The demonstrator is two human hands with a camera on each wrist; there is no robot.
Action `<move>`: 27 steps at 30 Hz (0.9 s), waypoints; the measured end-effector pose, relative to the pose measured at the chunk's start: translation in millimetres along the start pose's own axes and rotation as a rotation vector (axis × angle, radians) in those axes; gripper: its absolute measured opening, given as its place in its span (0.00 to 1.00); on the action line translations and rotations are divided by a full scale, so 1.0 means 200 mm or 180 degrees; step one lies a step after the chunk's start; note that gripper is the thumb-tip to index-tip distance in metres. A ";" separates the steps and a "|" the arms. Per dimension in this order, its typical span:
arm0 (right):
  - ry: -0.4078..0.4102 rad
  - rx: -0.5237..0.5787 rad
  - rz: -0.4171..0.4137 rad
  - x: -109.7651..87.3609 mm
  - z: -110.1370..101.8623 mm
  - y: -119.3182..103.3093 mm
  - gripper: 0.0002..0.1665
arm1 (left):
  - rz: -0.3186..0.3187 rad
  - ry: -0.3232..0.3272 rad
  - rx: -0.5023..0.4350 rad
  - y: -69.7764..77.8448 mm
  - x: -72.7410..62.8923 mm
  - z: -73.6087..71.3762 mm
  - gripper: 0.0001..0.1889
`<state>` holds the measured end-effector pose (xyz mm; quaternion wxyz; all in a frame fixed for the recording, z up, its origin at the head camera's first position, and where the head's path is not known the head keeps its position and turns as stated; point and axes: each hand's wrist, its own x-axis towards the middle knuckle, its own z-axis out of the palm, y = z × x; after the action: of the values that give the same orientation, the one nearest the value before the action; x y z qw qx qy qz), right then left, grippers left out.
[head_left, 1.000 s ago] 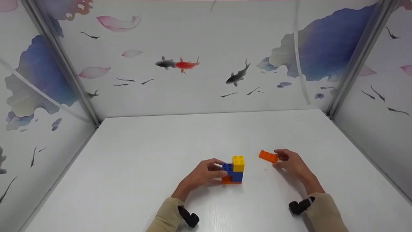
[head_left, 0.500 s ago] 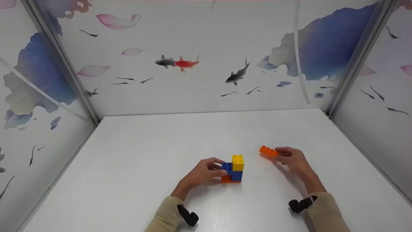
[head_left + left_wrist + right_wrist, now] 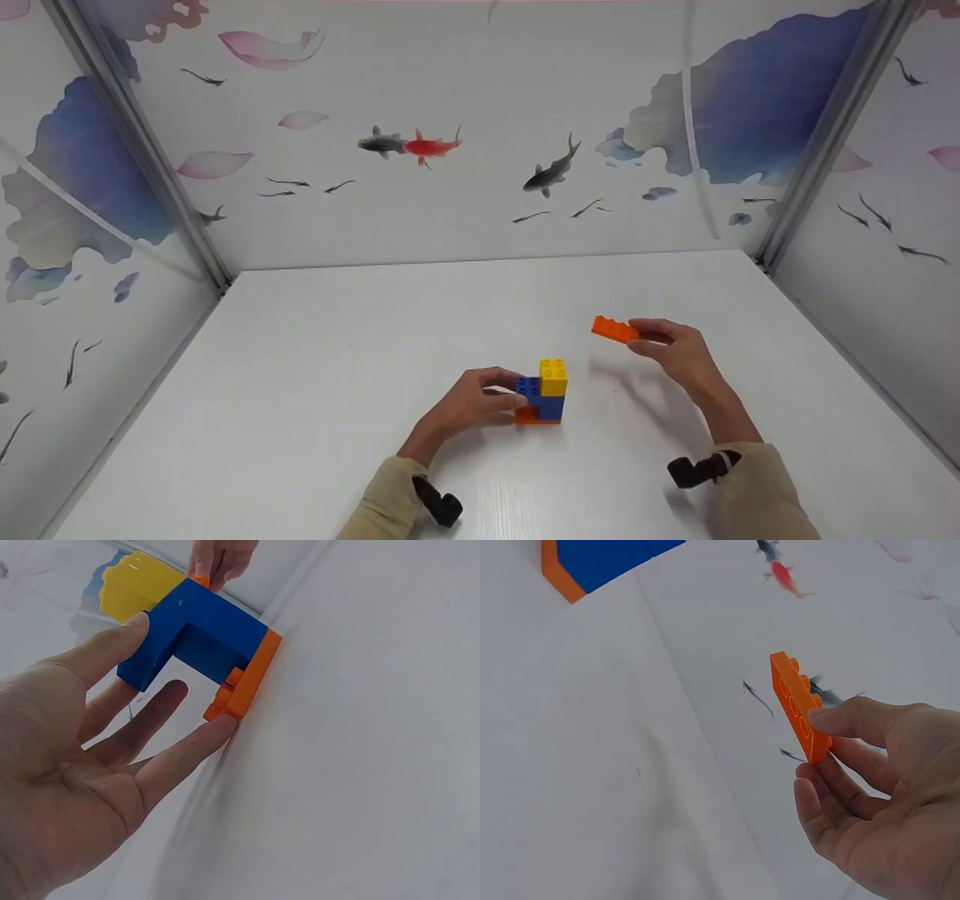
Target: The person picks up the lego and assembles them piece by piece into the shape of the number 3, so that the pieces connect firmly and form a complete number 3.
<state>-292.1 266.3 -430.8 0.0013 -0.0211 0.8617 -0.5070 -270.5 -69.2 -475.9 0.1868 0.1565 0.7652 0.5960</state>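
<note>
A small stack of toy building bricks stands on the white table: an orange base plate point(image 3: 259, 675), blue bricks point(image 3: 552, 408) above it and a yellow brick point(image 3: 553, 379) on top. My left hand point(image 3: 474, 401) holds the stack from its left side, thumb on an upper blue brick and another fingertip at the orange plate. To the right, my right hand point(image 3: 675, 352) pinches a long, thin orange brick point(image 3: 613, 329) by one end, lifted off the table. In the right wrist view its studs face away and its hollow underside point(image 3: 793, 701) shows.
The white table point(image 3: 337, 322) is enclosed by panels printed with fish and petals, the back panel point(image 3: 450, 217) among them. Metal posts point(image 3: 817, 142) stand at the back corners. A black wrist camera point(image 3: 703, 469) sits at each cuff.
My right hand has taken hold of the orange brick and raised it off the table, carrying it slightly away from me and left. The left hand and the stack stay in place.
</note>
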 end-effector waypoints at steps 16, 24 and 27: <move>-0.0012 -0.0041 -0.0391 -0.10 0.06 -0.25 0.27 | 0.0132 0.0079 0.0021 0.00 0.00 0.00 0.24; -0.0139 -0.0041 -0.0608 -0.16 0.10 -0.34 0.27 | 0.0140 0.0062 -0.0067 -0.01 0.00 0.01 0.24; -0.0174 -0.0067 -0.0625 -0.17 0.11 -0.35 0.26 | 0.0082 0.0098 -0.0072 -0.01 0.01 0.01 0.24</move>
<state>-255.1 213.2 -380.6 -0.0251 -0.1193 0.8604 -0.4948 -270.8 -67.4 -478.4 0.1691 0.1551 0.7591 0.6092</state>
